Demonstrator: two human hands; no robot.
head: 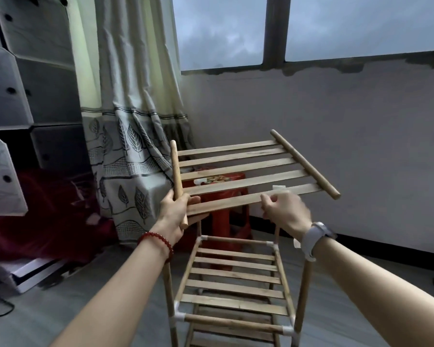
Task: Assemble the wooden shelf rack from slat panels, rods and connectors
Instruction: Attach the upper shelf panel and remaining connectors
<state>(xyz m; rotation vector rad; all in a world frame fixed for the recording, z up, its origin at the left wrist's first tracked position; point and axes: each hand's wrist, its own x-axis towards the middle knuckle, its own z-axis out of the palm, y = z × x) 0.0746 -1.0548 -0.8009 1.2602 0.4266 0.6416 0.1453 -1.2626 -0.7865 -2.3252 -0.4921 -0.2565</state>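
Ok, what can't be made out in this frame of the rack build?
- Head view: base of the rack, cut off by the bottom edge.
- Right hand: motion-blurred; its grip on the slat panel is unclear.
- Items on the red stool: masked by the slats, too small.

1. The lower tiers of the rack [232, 284] are being cut off by the bottom edge.
2. The red stool [221, 194] behind the rack is being largely hidden by the slat panel [248, 176] above the rack.
3. The right hand [285, 211] above the rack is being blurred; its grip on the panel cannot be told.
4. The white connector [278, 187] beside that hand is being mostly hidden.
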